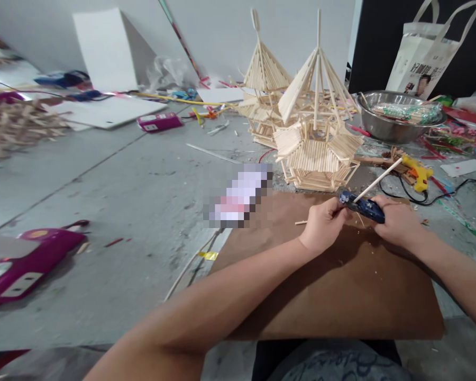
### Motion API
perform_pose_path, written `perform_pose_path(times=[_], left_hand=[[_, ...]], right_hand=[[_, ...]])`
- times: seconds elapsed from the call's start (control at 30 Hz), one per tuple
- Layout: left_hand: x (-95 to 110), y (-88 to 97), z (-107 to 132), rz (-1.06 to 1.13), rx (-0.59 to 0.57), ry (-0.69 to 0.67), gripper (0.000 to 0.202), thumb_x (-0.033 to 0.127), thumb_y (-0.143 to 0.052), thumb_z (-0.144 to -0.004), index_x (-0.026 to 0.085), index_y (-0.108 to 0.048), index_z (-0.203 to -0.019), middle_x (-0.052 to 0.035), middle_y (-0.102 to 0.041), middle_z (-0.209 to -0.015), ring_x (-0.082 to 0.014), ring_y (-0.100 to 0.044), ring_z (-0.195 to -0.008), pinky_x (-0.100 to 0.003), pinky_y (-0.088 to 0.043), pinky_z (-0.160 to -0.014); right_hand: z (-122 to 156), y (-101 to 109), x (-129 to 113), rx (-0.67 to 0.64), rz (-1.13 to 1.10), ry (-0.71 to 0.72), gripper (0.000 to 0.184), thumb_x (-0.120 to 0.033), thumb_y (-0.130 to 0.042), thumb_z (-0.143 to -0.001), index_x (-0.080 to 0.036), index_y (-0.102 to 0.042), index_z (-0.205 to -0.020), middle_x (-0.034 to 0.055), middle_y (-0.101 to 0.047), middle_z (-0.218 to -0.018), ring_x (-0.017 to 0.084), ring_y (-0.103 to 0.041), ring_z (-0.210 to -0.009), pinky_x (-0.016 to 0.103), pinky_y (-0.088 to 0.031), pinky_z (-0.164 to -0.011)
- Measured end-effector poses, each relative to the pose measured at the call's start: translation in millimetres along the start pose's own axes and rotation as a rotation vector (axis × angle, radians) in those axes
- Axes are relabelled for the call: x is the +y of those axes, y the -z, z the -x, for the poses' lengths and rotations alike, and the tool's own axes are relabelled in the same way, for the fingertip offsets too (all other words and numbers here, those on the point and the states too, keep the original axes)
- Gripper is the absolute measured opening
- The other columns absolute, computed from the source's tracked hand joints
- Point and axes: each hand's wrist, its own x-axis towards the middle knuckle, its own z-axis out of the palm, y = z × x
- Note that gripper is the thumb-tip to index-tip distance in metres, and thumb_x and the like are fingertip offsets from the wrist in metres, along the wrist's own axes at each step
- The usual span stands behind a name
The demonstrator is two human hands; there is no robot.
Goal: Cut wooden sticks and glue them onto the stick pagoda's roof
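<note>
Over a brown board (325, 296), my left hand (321, 225) is closed, its fingertips pinched at the lower end of a pale round wooden stick (381, 179). That stick slants up to the right and crosses a dark blue hand tool (367, 208). Wrapped round the tool's right end is my right hand (399, 218); the tool's exact kind does not show. My left fingertips also meet its left end, and they hide the stick's lower tip. Just beyond stands a stick-built pavilion model (317, 153) with a pointed roof. A short stick piece (300, 223) lies by my left wrist.
A second pavilion model (264, 79) stands behind. To the right are a yellow glue gun (418, 172) with its cord, a steel bowl (400, 127) of packets and a white bag (424, 58). A blurred phone (240, 196) and purple power strips (158, 123) lie left.
</note>
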Motion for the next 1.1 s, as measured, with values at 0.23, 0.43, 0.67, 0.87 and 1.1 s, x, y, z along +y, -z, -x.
perform_pose_path(times=[0.23, 0.43, 0.67, 0.87, 1.1], left_hand=[[-1.9, 0.1, -0.4, -0.164, 0.015, -0.091, 0.016, 0.009, -0.046, -0.073, 0.015, -0.058, -0.066, -0.0009, -0.063, -0.058, -0.0095, -0.055, -0.052, -0.018, -0.039, -0.051], [-9.3, 0.6, -1.5, -0.181, -0.017, -0.146, 0.023, 0.001, -0.039, -0.071, 0.013, -0.058, -0.065, -0.0029, -0.065, -0.061, -0.0091, -0.057, -0.052, -0.017, -0.041, -0.052], [-11.5, 1.7, -4.6, -0.051, -0.095, -0.084, 0.022, 0.005, -0.041, -0.073, 0.013, -0.059, -0.064, -0.0001, -0.061, -0.053, -0.0054, -0.050, -0.044, -0.015, -0.040, -0.048], [-14.1, 0.7, -4.2, 0.130, -0.134, 0.004, 0.021, 0.025, -0.047, -0.079, 0.013, -0.060, -0.067, -0.0006, -0.060, -0.054, -0.0042, -0.045, -0.039, -0.015, -0.038, -0.042], [-14.7, 2.3, -9.7, 0.316, -0.267, 0.201, 0.037, 0.046, -0.051, -0.077, 0.012, -0.056, -0.061, 0.0010, -0.051, -0.044, -0.0054, -0.044, -0.036, -0.017, -0.038, -0.039]], right_hand=[[1.4, 0.9, -4.6, -0.028, 0.032, -0.058, 0.034, -0.025, -0.045, -0.068, -0.020, -0.051, -0.101, 0.0079, -0.067, -0.082, 0.026, -0.063, -0.073, 0.032, -0.038, -0.059], [1.7, 0.8, -5.9, -0.013, -0.003, -0.063, 0.034, -0.027, -0.045, -0.070, -0.019, -0.051, -0.103, 0.0076, -0.067, -0.087, 0.025, -0.062, -0.078, 0.031, -0.040, -0.064], [2.1, -2.3, -2.6, 0.078, -0.110, 0.042, 0.038, -0.025, -0.044, -0.073, -0.015, -0.049, -0.109, 0.0109, -0.061, -0.105, 0.024, -0.057, -0.096, 0.033, -0.041, -0.083], [0.1, -6.1, 4.2, 0.090, -0.146, 0.092, 0.043, -0.028, -0.048, -0.073, -0.016, -0.046, -0.114, 0.0112, -0.059, -0.108, 0.025, -0.055, -0.100, 0.036, -0.040, -0.086], [-2.3, -6.1, 7.8, 0.113, -0.202, 0.179, 0.041, -0.030, -0.049, -0.074, -0.016, -0.046, -0.112, 0.0121, -0.058, -0.110, 0.024, -0.053, -0.102, 0.037, -0.040, -0.087]])
